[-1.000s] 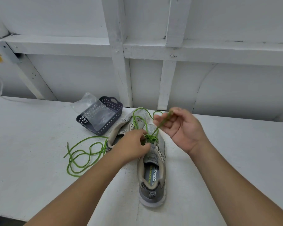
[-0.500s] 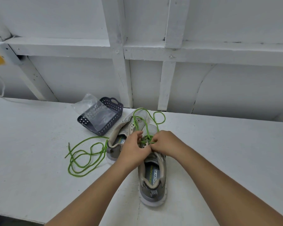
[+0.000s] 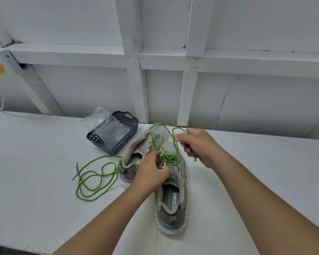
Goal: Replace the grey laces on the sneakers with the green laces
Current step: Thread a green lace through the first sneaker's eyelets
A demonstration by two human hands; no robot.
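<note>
Left hand (image 3: 151,172): at the centre of the frame, laid over the lace area of the near sneaker, fingers curled and pressing on the upper just left of the green crossings; whether it pinches the lace itself cannot be told.
Right hand (image 3: 201,146): right of centre and slightly higher, motion-blurred, fingers curled round a strand of the green lace, held above the table to the right of the shoe's toe.
Threaded green lace (image 3: 168,158): crossed through the lower eyelets of the near sneaker, directly between the two hands; its free lengths loop up over both toes towards the upper centre, and one strand runs into the right hand, with a short end hanging below that hand.
Near sneaker (image 3: 173,199): grey, centre to lower centre of the frame, heel towards the bottom edge, toe pointing up; its open collar and printed insole lie below the left hand.
Far sneaker (image 3: 136,151): grey, just left of and above the near one, touching it, angled with its toe to the upper right; partly hidden by the left hand.
Loose green lace (image 3: 92,179): coiled in loose loops on the table, left of centre, its right end beside the far sneaker's heel.
Basket (image 3: 131,124): dark, perforated, above the far sneaker, upper left of centre.
Plastic bag (image 3: 107,129): clear, crumpled, lying in and over the basket.
Table (image 3: 35,162): white, spanning the lower half of the frame.
</note>
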